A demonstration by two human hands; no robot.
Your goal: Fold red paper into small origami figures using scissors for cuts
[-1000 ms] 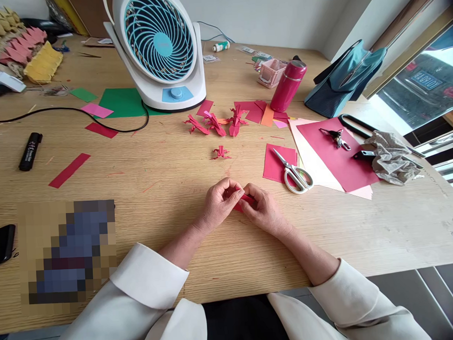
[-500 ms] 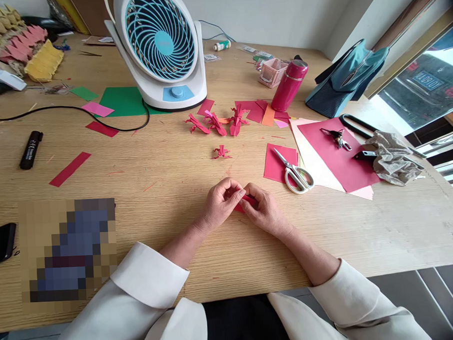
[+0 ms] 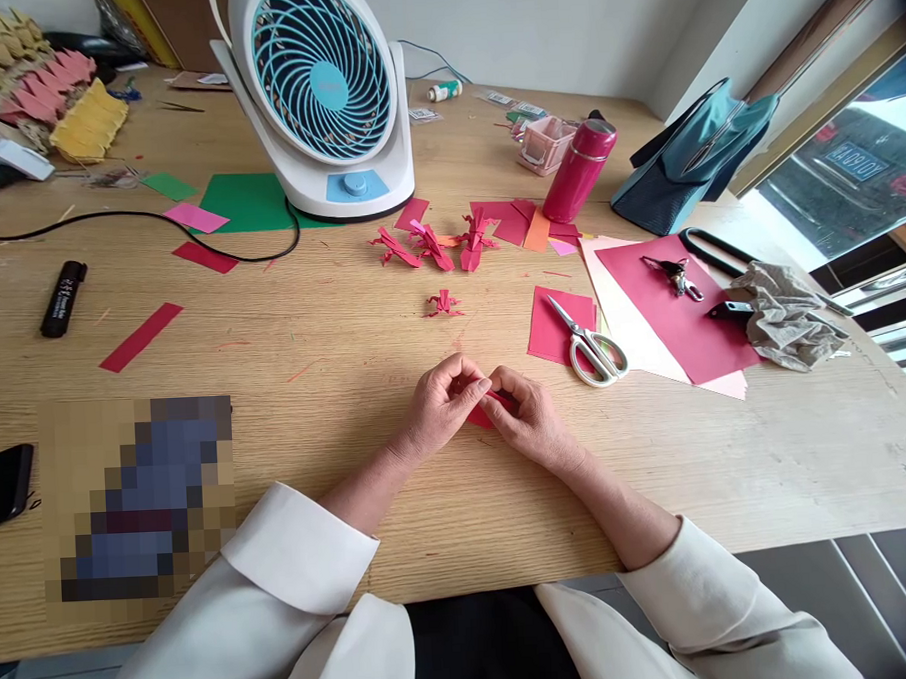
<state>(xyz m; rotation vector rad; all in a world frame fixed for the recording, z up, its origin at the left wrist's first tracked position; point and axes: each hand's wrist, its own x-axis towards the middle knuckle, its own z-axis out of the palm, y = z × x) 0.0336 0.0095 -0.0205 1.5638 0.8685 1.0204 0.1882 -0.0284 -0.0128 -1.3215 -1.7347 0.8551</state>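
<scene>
Both hands meet over the table's middle, pinching one piece of red paper (image 3: 480, 416) whose exact folds are mostly hidden by the fingers. My left hand (image 3: 450, 405) holds it from the left, thumb and fingertips pressed together. From the right, my right hand (image 3: 527, 416) grips the same paper with thumb and bent index finger. Just beyond lies a small folded red paper figure (image 3: 443, 303). Several larger folded red figures (image 3: 432, 245) sit in a row farther back. To the right, white-handled scissors (image 3: 592, 343) rest partly on a stack of red paper squares (image 3: 548, 325).
A white and blue fan (image 3: 329, 95) stands at the back. Toward the right are a pink-red bottle (image 3: 581, 169), a teal bag (image 3: 692, 159) and a large red sheet (image 3: 669, 320) with keys on it. A black marker (image 3: 62, 299) and a red strip (image 3: 142, 338) lie left.
Almost nothing differs. The fingers keep their pinch on the red paper, with only a very slight shift of the hands and view.
</scene>
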